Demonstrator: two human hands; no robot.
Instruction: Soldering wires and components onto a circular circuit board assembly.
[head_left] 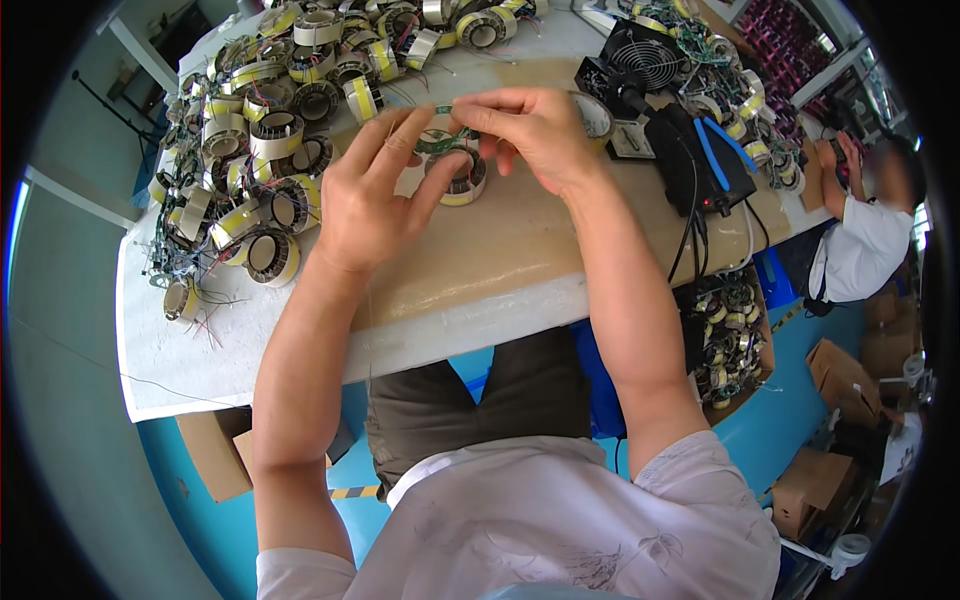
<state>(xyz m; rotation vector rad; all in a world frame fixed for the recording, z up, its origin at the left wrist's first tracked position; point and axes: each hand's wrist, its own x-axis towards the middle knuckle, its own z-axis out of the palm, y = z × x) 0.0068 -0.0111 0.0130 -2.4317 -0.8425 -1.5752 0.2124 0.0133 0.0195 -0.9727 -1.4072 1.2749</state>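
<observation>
While both forearms reach up over the workbench (470,300), this is how things lie:

Left hand: the left hand (375,195) is raised just above the bench, fingers spread and slightly curled, fingertips pinching one end of a thin green wire (440,143).
Right hand: the right hand (535,130) meets it from the other side, thumb and forefinger closed on the same wire.
Wire: stretched between the two hands, directly above a taped coil.
Taped coil: the round coil (462,180), wrapped in yellow and white tape, sits on the bench just below the fingers.
Coil pile: many similar coils (265,150) are heaped left of the taped coil.
Black unit: a black box with blue tweezers (700,160) stands right of it.
Tape roll: a tape roll (597,117) lies behind the right hand.
</observation>
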